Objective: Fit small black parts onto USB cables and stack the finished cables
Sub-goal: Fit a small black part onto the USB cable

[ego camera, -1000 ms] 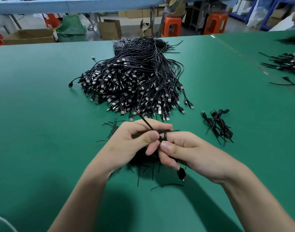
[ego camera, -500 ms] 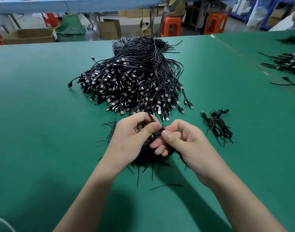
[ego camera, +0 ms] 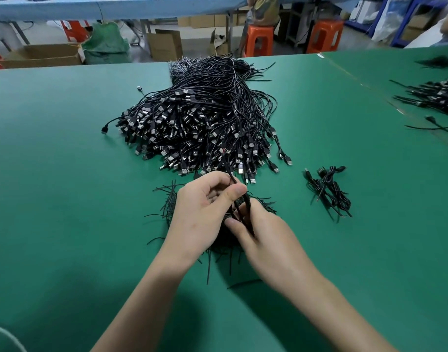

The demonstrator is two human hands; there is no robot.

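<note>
One cable [ego camera: 247, 202] | held: left hand [ego camera: 205, 212]; right hand [ego camera: 267, 241] | heap [ego camera: 205, 118] behind

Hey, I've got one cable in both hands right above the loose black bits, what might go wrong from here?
The cable, gripped by the left hand and pinched by the right hand, has its free end at the edge of the big cable pile, so it may snag there. Both hands work just above the loose black parts, so a wrist could scatter them.
</note>
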